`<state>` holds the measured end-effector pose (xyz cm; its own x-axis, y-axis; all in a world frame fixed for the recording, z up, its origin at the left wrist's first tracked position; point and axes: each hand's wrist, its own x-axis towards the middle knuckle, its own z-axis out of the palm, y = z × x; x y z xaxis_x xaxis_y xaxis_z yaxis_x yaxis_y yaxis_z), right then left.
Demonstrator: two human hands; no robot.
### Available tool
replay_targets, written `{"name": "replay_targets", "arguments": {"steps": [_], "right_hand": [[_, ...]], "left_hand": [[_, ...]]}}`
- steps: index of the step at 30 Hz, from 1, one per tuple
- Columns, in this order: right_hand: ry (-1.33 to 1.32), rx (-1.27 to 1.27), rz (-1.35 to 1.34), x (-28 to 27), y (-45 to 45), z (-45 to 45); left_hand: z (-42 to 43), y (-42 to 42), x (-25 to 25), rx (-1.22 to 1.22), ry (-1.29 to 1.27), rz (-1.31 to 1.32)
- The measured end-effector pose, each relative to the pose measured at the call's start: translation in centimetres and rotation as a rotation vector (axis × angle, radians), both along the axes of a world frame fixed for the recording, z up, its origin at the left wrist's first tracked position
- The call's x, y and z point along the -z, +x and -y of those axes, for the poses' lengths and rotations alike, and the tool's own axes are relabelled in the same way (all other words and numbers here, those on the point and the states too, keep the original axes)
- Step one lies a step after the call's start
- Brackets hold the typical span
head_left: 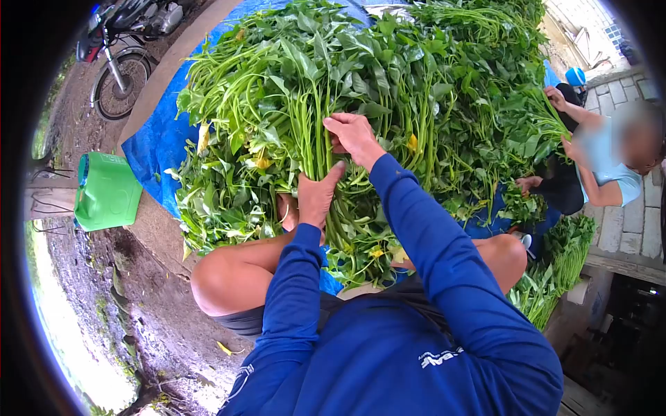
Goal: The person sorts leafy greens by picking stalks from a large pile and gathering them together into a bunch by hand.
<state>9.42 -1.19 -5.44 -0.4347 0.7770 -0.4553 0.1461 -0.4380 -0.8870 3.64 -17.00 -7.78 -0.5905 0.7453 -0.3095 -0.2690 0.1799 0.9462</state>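
My left hand (317,197) is wrapped round the lower stalks of a bunch of long green stems (305,132), thumb across the front. Higher up and to the right, my right hand (350,136) pinches stems at the bunch's right side. The bunch stands roughly upright, its leafy tops pointing away from me. Under and around it spreads a large heap of leafy greens (458,97) with a few yellow leaves, and some stalk ends hang below my left hand between my knees.
A blue tarp (156,156) lies under the heap. At the left are a green plastic container (109,191) and a motorcycle (121,76). A co-worker (603,152) at the right holds greens. More greens (558,270) lie at lower right; a blue bucket (575,76) stands beyond.
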Motion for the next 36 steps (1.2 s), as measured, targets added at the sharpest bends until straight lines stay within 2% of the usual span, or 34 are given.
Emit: {"name": "replay_targets", "arguments": {"steps": [1,4,6,8,9,11,13,15,18,21,22,25,26,28,29,30,31,33,34,36], "right_hand": [[-0.010,-0.018,0.009,0.1,-0.3,0.0],[-0.048,-0.102,-0.012,-0.7,0.2,-0.5],[0.203,-0.074,0.074,-4.5,2.4,-2.0],[0.441,0.089,0.088,-8.3,5.8,-2.7],[0.491,0.032,0.126,-9.7,7.8,-2.3],[0.808,-0.195,0.220,-9.9,10.4,1.7],[0.558,-0.460,0.446,-8.6,11.2,7.5],[0.897,-0.392,0.456,-3.9,11.9,12.8],[0.581,-0.306,0.374,-2.3,10.8,14.9],[0.518,-0.209,0.295,-0.9,10.2,15.8],[0.510,-0.258,0.298,-0.8,10.3,15.6],[0.444,-0.291,0.252,-1.2,10.4,15.7],[0.483,-0.326,0.284,-1.4,10.5,16.0],[0.577,-0.394,0.346,-2.8,10.5,15.9],[0.718,-0.267,0.320,-3.6,10.5,15.4],[0.849,-0.139,0.293,-5.3,10.4,15.1],[0.972,-0.009,0.266,-6.1,10.4,15.1],[1.200,-0.085,0.288,-5.0,10.0,13.1],[1.324,-0.119,0.303,-4.9,9.9,12.0],[1.379,-0.237,0.393,-5.2,10.8,11.4]], "left_hand": [[-0.3,0.2,-0.6,0.039,0.018,-0.026],[-0.4,-0.9,0.2,0.111,-0.153,0.431],[0.0,-1.8,0.5,0.122,-0.165,0.438],[0.0,-2.5,0.6,0.129,-0.149,0.453],[0.2,-2.6,1.0,0.138,-0.140,0.467],[-0.1,-2.7,1.2,0.153,-0.140,0.515],[-0.3,-2.1,1.2,0.162,-0.167,0.590],[-0.8,-1.7,1.1,0.183,-0.186,0.634],[-1.1,-1.6,1.1,0.176,-0.177,0.658],[-0.7,0.4,0.0,0.017,-0.043,0.333],[-0.5,1.0,-0.2,-0.070,0.002,0.295],[-0.2,0.6,-0.1,0.137,-0.142,0.227],[-0.2,-0.5,1.2,0.216,-0.214,0.398],[-0.2,-0.8,1.2,0.175,-0.202,0.386],[-0.4,-1.1,1.2,0.156,-0.192,0.376],[-0.4,-0.9,0.8,0.142,-0.127,0.514],[-0.2,-1.3,1.0,0.150,-0.122,0.522],[0.1,-1.7,1.5,0.174,-0.115,0.540],[-0.1,-0.9,-0.2,0.126,-0.133,0.608],[-0.2,-0.9,-1.4,0.150,-0.096,0.597]]}}
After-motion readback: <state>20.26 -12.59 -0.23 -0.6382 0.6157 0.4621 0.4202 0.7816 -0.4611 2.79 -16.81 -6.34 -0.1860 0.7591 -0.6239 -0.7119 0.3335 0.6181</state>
